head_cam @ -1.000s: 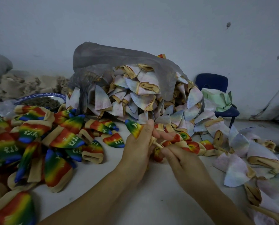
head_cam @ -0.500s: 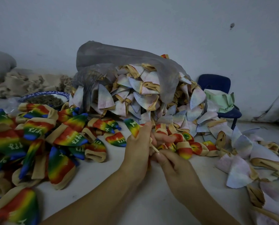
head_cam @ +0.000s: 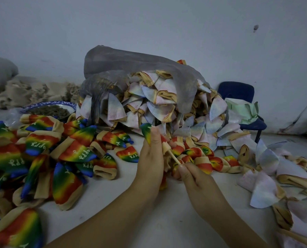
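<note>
Gripping a rainbow fabric piece, the left hand has its fingers curled round it, with the thumb lying straight up along its side. The green and yellow tip pokes out above the thumb. The piece's beige cuff shows on the side facing the right hand. The right hand is closed to a pinch, thumb and forefinger nipping the lower end of a thin wooden stick. The stick slants up and across to the left hand, and its upper end meets the beige cuff; whether it goes inside cannot be told.

Both hands are raised over a white tabletop. To the left of the left hand lies a spread of loose rainbow pieces, overlapping one another. Just beyond the right hand, a row of red and orange pieces lies bunched together, partly hidden by the fingers. Farther beyond both hands rises a heap of pale pieces, spilling out from under a grey plastic bag and running on to the right of the right hand. A blue-rimmed plate of dark bits sits far to the left, behind the rainbow spread. A blue chair stands behind the heap, to the right, with pale green cloth on its seat.

White letters reading "APPY" show on several rainbow pieces, upside down from here.
</note>
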Demonstrator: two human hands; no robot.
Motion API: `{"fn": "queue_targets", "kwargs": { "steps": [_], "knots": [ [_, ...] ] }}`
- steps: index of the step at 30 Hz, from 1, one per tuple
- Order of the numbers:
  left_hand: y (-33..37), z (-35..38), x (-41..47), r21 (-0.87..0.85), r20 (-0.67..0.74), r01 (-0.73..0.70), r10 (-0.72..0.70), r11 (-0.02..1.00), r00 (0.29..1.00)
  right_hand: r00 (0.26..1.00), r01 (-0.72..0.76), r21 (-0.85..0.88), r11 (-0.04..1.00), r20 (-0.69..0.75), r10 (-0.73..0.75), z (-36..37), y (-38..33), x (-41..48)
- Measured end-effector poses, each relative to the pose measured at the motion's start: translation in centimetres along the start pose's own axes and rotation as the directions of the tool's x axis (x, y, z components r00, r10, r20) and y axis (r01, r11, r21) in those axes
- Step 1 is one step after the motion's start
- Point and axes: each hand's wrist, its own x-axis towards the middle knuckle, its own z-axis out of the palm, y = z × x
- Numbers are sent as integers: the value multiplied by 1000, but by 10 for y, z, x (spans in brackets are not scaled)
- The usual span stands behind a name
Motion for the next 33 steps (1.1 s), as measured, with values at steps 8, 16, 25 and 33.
{"fn": "queue_targets", "kwargs": {
  "steps": [8, 16, 25, 33],
  "knots": [
    [-2, -8, -1, 314, 2, -247, 259, 917, 966, 996, 76, 44, 996, -49, -74, 3, -4, -4],
    [-6, -5, -1, 141, 86, -128, 116, 982, 989, 997, -51, 263, 963, 66, 35, 2, -14, -6],
    [-2, -5, 2, 53, -7, -27, 27, 998, 1000, 1000, -6, 16, 1000, -8, 6, -9, -3, -2],
    [-9, 0, -4, 247, 0, -37, 38, 968, 999, 998, 41, 89, 995, -59, -35, 3, -8, -2]
  ]
}}
